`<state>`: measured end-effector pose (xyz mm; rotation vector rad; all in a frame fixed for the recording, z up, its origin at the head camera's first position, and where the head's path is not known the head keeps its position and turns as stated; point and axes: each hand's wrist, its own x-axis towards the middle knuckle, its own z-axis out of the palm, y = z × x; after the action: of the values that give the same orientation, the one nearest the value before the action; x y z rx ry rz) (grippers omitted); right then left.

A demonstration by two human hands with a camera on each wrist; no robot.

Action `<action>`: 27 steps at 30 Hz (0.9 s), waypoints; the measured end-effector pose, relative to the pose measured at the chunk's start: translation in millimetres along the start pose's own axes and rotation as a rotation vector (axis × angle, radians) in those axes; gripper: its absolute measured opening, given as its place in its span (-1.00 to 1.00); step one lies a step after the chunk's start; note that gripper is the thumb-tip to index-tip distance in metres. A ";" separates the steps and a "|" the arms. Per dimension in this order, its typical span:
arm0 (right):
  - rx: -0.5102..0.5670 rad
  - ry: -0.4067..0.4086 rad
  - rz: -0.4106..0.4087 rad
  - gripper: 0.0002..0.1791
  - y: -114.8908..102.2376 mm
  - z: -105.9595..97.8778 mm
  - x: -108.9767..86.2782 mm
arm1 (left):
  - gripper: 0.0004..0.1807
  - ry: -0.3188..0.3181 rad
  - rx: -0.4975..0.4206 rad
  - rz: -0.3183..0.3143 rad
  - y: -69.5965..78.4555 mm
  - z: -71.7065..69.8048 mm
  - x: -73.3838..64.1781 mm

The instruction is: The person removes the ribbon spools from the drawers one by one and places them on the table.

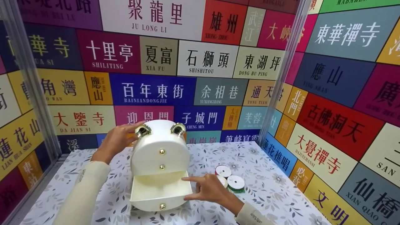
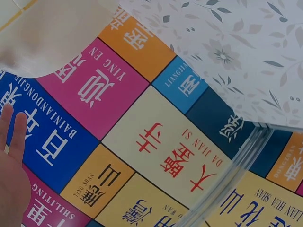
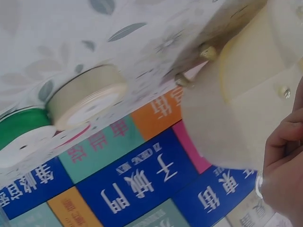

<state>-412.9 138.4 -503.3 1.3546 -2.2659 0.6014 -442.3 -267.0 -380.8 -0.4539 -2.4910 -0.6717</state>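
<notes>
A white rounded drawer box (image 1: 161, 136) stands on the table with two gold, eye-like domes on top and small gold knobs down its front. Its lower drawer (image 1: 159, 200) is pulled out, and nothing shows inside. My left hand (image 1: 117, 140) rests its extended fingers at the box's upper left, by the left gold dome (image 1: 143, 130). At the drawer's right side is my right hand (image 1: 209, 189), index finger over the side wall and thumb at the front corner, spread apart. The right wrist view shows this hand (image 3: 286, 165) beside the box's pale side (image 3: 213, 118).
Several ribbon spools sit right of the box: a green spool (image 1: 236, 182), a red-edged spool (image 1: 222, 170) and a cream spool (image 3: 90, 97). The table (image 1: 262, 200) has a leaf-patterned cover. Colourful panels with printed characters (image 1: 153, 89) rise behind and at both sides.
</notes>
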 end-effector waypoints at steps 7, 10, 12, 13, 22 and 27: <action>-0.067 0.032 -0.176 -0.31 -17.1 24.5 8.5 | -0.12 0.004 0.013 0.028 -0.6 0.1 -0.6; -0.067 0.036 -0.225 -0.32 -23.2 33.6 10.4 | -0.11 0.003 0.015 0.023 0.3 -0.2 -0.9; -0.060 0.031 -0.248 -0.32 -27.2 39.1 11.7 | -0.11 0.002 0.008 0.013 0.8 -0.3 -0.8; -0.058 0.029 -0.258 -0.33 -29.1 41.7 12.4 | -0.11 0.001 0.005 0.006 0.9 -0.4 -0.9; -0.093 0.019 -0.302 -0.40 -41.6 59.8 13.5 | -0.12 0.003 0.000 0.016 -0.9 0.8 -1.8; -0.120 -0.006 -0.311 -0.46 -44.8 68.2 12.5 | -0.11 0.008 0.001 0.028 0.2 0.5 -0.9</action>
<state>-387.9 71.9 -545.3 1.6039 -2.0015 0.3503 -441.6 -266.7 -381.6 -0.4836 -2.4724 -0.6595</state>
